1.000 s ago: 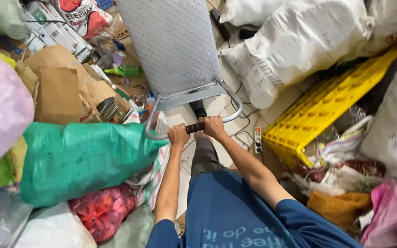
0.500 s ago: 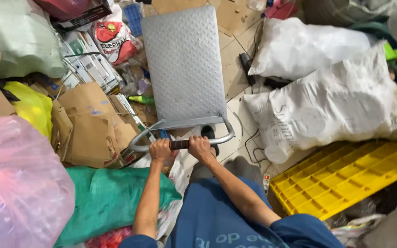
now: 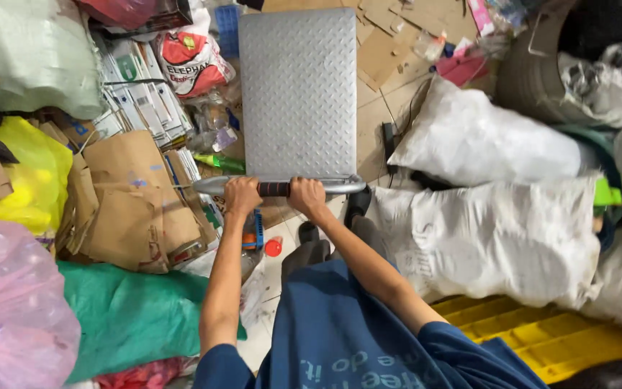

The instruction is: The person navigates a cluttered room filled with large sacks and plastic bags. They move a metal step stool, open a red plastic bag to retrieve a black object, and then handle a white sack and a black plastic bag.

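Head view looks down on a narrow floor path between heaps of packages. On the left lie a pink plastic bag [image 3: 8, 302], a green bag [image 3: 131, 317], brown paper sacks [image 3: 127, 198] and a yellow bag [image 3: 26, 173]. White woven sacks [image 3: 498, 230] are piled on the right, above a yellow plastic crate [image 3: 541, 335]. A grey metal platform cart [image 3: 300, 94] stands ahead. The left hand [image 3: 242, 194] and right hand [image 3: 307, 196] both have their fingers wrapped tight around the cart handle [image 3: 275, 189], close together.
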